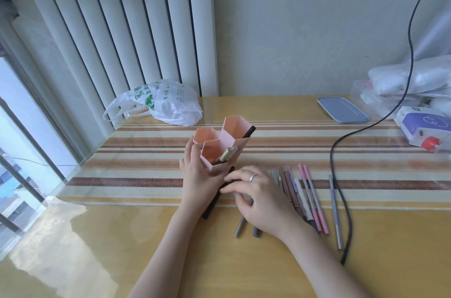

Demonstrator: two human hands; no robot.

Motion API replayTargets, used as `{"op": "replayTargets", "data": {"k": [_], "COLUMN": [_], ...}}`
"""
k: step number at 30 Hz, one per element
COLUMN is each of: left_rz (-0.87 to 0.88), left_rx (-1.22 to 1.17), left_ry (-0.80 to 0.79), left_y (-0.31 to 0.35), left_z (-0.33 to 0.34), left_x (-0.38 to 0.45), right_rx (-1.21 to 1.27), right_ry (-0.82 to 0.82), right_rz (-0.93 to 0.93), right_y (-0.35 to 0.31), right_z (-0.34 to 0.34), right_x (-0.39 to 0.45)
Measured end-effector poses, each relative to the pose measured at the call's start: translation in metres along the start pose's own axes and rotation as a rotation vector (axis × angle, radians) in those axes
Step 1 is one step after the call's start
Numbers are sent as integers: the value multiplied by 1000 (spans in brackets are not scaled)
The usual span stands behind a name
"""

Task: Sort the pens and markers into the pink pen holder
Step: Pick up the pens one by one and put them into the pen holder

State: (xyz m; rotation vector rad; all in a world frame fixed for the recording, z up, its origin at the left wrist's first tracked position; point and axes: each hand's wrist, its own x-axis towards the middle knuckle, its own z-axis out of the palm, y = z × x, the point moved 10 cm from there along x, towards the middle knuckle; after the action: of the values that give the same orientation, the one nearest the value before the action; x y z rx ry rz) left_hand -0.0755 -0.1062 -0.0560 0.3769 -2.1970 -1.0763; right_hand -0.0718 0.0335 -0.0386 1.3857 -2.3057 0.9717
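The left hand clasps the pink pen holder, tilted nearward. The right hand, fingers loosely spread, pinches a black pen; its long axis points far-right toward the holder's mouths. Loose pens lie right on the bench.

pink pen holder, brown-and-cream striped table mat, two pink pens, black cable.

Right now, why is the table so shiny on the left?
Head view: daylight from the window glares white off the glossy table at lower left; the wide lens bends the radiator lines; the hands look slightly soft.
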Motion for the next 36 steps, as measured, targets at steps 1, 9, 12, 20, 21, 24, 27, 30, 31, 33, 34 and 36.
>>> {"op": "replayTargets", "data": {"k": [1,9,12,20,21,24,27,30,31,33,34,36], "left_rz": [-24,-118,-118,-129,-127,-124,-120,-15,28,102,129,162], "left_rx": [-7,-58,-52,-46,-40,-29,-28,45,75,130,154,189], "left_ry": [0,-22,-29,-29,-29,-20,-7,15,18,1,-12,-29], "left_y": [-3,-10,-11,-14,-14,-14,-10,1,5,11,13,17], "left_z": [-1,-3,-2,-1,-1,-2,-3,-3,-2,3,4,6], "left_x": [0,-1,0,0,1,1,-1,-3,-4,-6,-7,-8], "right_rx": [-8,-122,-131,-82,-91,-70,67,426,552,668,673,698], "right_ry": [-39,-266,-265,-299,-301,-207,66,475,578,734,788,873], "right_rz": [9,64,65,65,42,-18,5,195,236,253,247,269], "right_y": [1,1,-1,-6,-7,-10,-10,7,13,17,16,18], "right_z": [5,28,27,30,33,27,-3,-49,-58,-75,-83,-92], "right_x": [0,-5,-4,-4,-4,-2,3,-5,-10,-20,-24,-31]}}
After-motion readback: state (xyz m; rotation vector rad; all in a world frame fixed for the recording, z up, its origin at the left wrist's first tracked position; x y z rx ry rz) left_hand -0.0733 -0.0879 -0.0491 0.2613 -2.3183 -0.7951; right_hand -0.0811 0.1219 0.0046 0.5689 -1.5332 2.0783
